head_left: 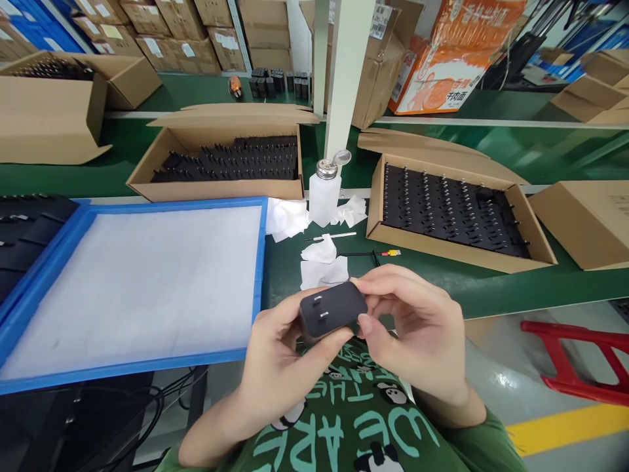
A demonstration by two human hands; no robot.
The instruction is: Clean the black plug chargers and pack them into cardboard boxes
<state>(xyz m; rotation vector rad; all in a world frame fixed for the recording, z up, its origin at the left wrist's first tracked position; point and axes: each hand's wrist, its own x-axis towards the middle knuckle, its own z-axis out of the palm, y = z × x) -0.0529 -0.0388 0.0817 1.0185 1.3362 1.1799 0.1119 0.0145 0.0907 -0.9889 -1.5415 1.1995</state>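
Observation:
A black plug-in power adapter (339, 307) with two flat metal prongs is held up over the front edge of the bench. My left hand (289, 354) grips it from the left, thumb along the near side and fingers behind. At its right end, my right hand (417, 321) pinches it between thumb and fingertips. The prong face is turned up toward me. Crumpled white wipes (325, 270), a black cable with a yellow and red end (390, 253) and a thin white stick (339, 235) lie just beyond the hands.
Cardboard boxes of black adapters stand at back left (226, 191) and right (457, 252). Between them is a white pump bottle (324, 200). A blue-framed white tray (162, 282) fills the left. A white post (346, 78) rises behind; a red stool (580, 334) stands at right.

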